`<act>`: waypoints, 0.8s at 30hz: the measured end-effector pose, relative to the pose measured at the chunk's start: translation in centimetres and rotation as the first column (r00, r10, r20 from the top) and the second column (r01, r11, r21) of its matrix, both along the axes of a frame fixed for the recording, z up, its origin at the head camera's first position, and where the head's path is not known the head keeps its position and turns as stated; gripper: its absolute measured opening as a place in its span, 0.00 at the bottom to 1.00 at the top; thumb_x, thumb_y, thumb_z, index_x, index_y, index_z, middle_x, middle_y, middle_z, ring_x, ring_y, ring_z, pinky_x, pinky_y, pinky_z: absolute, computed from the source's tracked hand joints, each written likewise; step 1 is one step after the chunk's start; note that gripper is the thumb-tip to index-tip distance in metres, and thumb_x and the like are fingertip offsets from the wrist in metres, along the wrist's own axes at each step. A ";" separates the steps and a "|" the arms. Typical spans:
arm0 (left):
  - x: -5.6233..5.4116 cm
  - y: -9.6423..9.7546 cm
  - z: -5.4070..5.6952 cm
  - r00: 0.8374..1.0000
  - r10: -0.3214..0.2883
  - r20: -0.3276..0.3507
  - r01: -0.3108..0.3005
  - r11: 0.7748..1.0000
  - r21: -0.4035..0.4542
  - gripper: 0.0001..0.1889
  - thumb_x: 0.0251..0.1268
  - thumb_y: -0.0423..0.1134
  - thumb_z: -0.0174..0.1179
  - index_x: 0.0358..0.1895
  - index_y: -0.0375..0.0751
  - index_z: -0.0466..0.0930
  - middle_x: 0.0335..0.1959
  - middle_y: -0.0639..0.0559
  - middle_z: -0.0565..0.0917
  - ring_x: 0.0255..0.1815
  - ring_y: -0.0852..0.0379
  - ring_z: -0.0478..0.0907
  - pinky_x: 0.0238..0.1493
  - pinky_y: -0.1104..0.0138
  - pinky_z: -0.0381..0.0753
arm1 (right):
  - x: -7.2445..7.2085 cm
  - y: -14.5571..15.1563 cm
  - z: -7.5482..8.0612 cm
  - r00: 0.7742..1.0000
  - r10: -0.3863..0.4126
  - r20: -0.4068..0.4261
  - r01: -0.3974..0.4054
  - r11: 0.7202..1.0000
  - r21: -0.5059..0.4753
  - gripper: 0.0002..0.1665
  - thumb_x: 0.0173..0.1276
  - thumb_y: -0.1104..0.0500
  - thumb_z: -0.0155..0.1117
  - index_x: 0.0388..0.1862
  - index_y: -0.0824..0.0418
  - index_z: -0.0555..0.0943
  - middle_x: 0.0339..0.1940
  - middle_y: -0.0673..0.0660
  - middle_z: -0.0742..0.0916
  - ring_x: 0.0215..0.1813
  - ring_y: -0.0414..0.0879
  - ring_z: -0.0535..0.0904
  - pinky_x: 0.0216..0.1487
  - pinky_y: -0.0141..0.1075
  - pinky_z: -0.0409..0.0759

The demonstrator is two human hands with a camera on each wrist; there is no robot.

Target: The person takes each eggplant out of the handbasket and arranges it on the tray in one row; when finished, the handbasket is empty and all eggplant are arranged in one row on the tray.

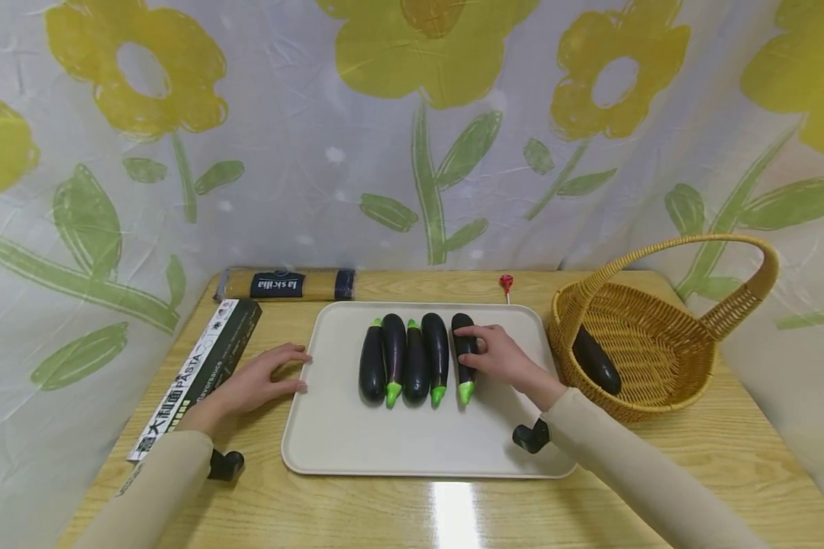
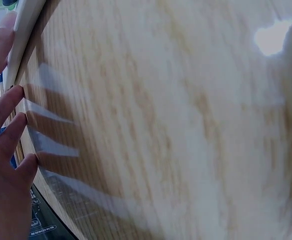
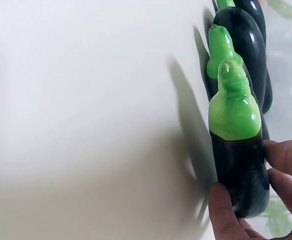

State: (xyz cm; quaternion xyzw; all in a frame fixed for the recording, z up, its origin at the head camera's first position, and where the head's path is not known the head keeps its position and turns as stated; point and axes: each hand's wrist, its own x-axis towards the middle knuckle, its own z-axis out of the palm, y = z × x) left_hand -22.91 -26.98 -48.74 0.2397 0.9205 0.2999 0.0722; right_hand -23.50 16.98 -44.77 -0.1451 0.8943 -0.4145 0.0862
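Note:
In the head view, my right hand [image 1: 497, 357] pinches a dark eggplant [image 1: 463, 343] with a green stem end, thumb and fingers on its two sides. The same eggplant [image 3: 239, 165] fills the foreground of the right wrist view, its green end away from my fingers. To its left, several more eggplants [image 1: 415, 366] lie side by side on a cream tray [image 1: 412, 450], green ends alternating. My left hand [image 1: 264, 381] has its fingertips at the tray's left rim, fingers spread and holding nothing. Whether the pinched eggplant touches the tray, I cannot tell.
A wicker basket [image 1: 703, 389] with a tall handle stands right of the tray, another eggplant [image 1: 596, 362] inside. A pasta box [image 1: 199, 374] lies at the left, and a spaghetti packet [image 1: 281, 284] behind. Near the back edge is a red lollipop [image 1: 506, 282].

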 end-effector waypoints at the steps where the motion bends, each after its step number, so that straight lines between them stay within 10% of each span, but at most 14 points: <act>1: 0.0 0.0 0.0 1.000 0.002 0.000 -0.002 1.000 0.002 0.25 0.65 0.51 0.64 0.62 0.45 0.76 0.70 0.38 0.68 0.72 0.33 0.57 0.69 0.37 0.54 | 0.0 -0.1 0.0 1.000 -0.002 0.005 0.002 1.000 -0.006 0.27 0.62 0.65 0.69 0.62 0.65 0.77 0.49 0.69 0.79 0.37 0.47 0.82 0.39 0.34 0.77; 24: -0.1 -0.1 0.0 1.000 0.001 0.009 -0.001 1.000 -0.009 0.26 0.65 0.52 0.64 0.62 0.46 0.76 0.70 0.38 0.67 0.73 0.33 0.55 0.70 0.37 0.53 | 0.3 -0.6 0.0 1.000 -0.021 -0.005 0.021 1.000 0.014 0.25 0.63 0.66 0.68 0.60 0.64 0.79 0.58 0.72 0.72 0.46 0.54 0.80 0.43 0.38 0.78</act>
